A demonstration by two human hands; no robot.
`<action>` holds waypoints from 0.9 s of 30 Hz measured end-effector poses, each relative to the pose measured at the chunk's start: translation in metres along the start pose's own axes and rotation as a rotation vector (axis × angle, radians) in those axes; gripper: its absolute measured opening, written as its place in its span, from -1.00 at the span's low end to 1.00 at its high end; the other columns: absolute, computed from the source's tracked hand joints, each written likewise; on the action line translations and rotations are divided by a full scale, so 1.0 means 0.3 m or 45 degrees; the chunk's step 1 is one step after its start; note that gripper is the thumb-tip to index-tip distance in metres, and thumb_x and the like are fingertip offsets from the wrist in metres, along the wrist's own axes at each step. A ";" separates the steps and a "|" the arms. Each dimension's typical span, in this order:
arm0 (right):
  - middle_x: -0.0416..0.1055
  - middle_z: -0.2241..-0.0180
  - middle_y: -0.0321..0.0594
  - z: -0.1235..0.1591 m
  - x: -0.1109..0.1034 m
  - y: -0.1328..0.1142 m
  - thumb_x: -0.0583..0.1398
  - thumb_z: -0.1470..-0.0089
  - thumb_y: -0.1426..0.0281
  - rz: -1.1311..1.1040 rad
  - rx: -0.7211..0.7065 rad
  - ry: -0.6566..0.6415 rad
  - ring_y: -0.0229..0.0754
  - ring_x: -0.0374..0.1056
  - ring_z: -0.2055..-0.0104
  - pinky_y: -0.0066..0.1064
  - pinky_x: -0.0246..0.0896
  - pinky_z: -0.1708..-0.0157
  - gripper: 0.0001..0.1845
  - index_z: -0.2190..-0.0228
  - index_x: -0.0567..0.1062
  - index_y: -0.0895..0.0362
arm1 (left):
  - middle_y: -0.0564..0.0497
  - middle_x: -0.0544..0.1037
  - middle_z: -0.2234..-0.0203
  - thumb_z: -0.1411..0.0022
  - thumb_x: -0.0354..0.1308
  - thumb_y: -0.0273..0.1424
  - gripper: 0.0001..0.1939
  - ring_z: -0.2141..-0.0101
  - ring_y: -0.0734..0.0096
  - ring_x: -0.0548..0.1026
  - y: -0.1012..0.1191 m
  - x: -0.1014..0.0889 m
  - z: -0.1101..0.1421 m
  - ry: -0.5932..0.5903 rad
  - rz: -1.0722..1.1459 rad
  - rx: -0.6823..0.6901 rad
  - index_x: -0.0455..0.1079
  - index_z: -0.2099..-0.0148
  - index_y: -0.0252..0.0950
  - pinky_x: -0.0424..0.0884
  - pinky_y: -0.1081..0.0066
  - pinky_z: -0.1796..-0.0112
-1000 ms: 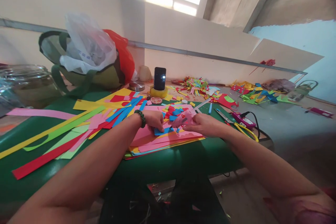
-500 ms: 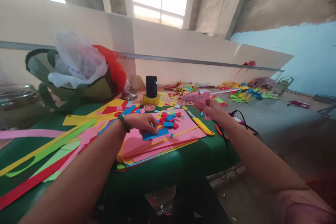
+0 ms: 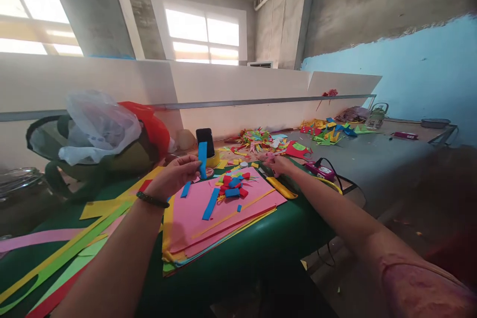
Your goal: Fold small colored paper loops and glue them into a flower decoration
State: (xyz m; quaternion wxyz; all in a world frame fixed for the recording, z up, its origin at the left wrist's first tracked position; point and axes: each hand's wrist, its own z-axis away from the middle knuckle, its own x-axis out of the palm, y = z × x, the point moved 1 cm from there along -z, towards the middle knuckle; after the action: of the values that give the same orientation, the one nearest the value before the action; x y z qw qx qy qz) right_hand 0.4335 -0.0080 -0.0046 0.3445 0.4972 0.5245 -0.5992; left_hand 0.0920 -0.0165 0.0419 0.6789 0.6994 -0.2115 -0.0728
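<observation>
My left hand is raised above the table and pinches a blue paper strip, held upright. Below it lies a stack of coloured sheets with a pink one on top. On that sheet sit another blue strip and a small heap of red and blue cut pieces. My right hand reaches out low over the table's far side, closed round a pink glue gun that is mostly hidden by the fingers. A yellow-handled cutter lies just beside that hand.
Long paper strips spread over the green table at the left. A green bag stuffed with plastic bags stands at the back left, a phone upright behind the sheets. A pink corded device and paper scraps lie to the right.
My left hand has lifted the blue strip off the pink sheet and turned it upright. My right hand has carried the glue gun away from the sheets, up and then down to the far side.
</observation>
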 end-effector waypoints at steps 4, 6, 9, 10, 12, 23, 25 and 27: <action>0.53 0.39 0.02 0.093 -0.082 -0.008 0.16 -0.15 0.14 0.137 0.012 0.066 -0.04 0.46 0.25 -0.37 0.18 0.30 -0.61 0.45 0.55 0.20 | 0.11 0.47 0.67 0.04 0.34 -0.60 -0.82 0.62 0.57 0.47 -0.015 0.020 -0.009 0.132 0.108 -0.013 0.38 0.45 -0.33 0.39 0.62 0.54; 0.54 0.35 -0.03 0.159 -0.111 -0.060 0.12 -0.19 0.17 0.210 -0.169 0.199 -0.06 0.45 0.26 -0.39 0.15 0.34 -0.65 0.38 0.56 0.16 | 0.13 0.45 0.68 0.02 0.32 -0.62 -0.81 0.62 0.56 0.48 -0.029 0.033 -0.015 0.159 0.132 -0.023 0.36 0.44 -0.33 0.40 0.61 0.53; 0.53 0.18 -0.13 0.237 -0.108 -0.201 0.12 -0.20 0.34 0.050 -0.694 0.477 -0.16 0.44 0.23 -0.44 0.13 0.36 -0.77 0.14 0.51 0.08 | 0.13 0.45 0.67 0.05 0.34 -0.61 -0.78 0.62 0.57 0.48 -0.054 0.056 -0.020 0.145 0.125 -0.037 0.34 0.43 -0.33 0.40 0.61 0.53; 0.51 0.13 -0.15 0.249 -0.094 -0.254 0.12 -0.19 0.41 0.010 -0.910 0.507 -0.19 0.43 0.24 -0.46 0.12 0.37 -0.74 0.09 0.49 0.06 | 0.12 0.46 0.66 0.07 0.36 -0.60 -0.77 0.62 0.57 0.48 -0.062 0.063 -0.019 0.126 0.116 -0.039 0.34 0.43 -0.34 0.40 0.61 0.53; 0.49 0.12 -0.16 0.245 -0.056 -0.346 0.14 -0.17 0.48 -0.026 -1.241 0.562 -0.21 0.42 0.23 -0.47 0.11 0.39 -0.69 0.05 0.49 0.03 | 0.11 0.48 0.64 0.11 0.40 -0.56 -0.74 0.62 0.58 0.47 -0.072 0.076 -0.016 0.067 0.102 -0.043 0.34 0.44 -0.34 0.38 0.62 0.54; 0.47 0.34 -0.13 0.137 0.118 -0.401 0.08 -0.26 0.22 -0.849 -1.493 0.371 -0.20 0.39 0.32 -0.38 0.31 0.31 -0.66 0.27 0.60 0.09 | 0.06 0.53 0.61 0.12 0.44 -0.41 -0.79 0.58 0.59 0.44 -0.088 0.073 -0.020 0.128 0.086 0.033 0.48 0.46 -0.39 0.41 0.54 0.42; 0.45 0.39 -0.17 0.131 0.127 -0.400 0.11 -0.22 0.17 -0.985 -1.390 0.323 -0.22 0.36 0.36 -0.39 0.30 0.36 -0.66 0.30 0.62 0.09 | 0.03 0.56 0.56 0.12 0.44 -0.44 -0.80 0.52 0.56 0.48 -0.089 0.082 -0.020 0.168 0.094 0.054 0.51 0.43 -0.40 0.43 0.51 0.35; 0.42 0.42 -0.20 0.122 0.131 -0.401 0.16 -0.18 0.15 -1.120 -1.289 0.313 -0.23 0.34 0.38 -0.41 0.28 0.39 -0.67 0.34 0.63 0.09 | 0.02 0.59 0.50 0.14 0.45 -0.49 -0.79 0.46 0.53 0.51 -0.088 0.095 -0.017 0.175 0.120 0.071 0.53 0.38 -0.39 0.44 0.51 0.30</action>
State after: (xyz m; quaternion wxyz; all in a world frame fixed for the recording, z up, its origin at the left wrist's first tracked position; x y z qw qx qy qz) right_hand 0.3020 -0.0138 -0.0094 0.1969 0.0798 0.9289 -0.3033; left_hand 0.1250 -0.0233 0.0215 0.6747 0.7107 -0.1988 0.0133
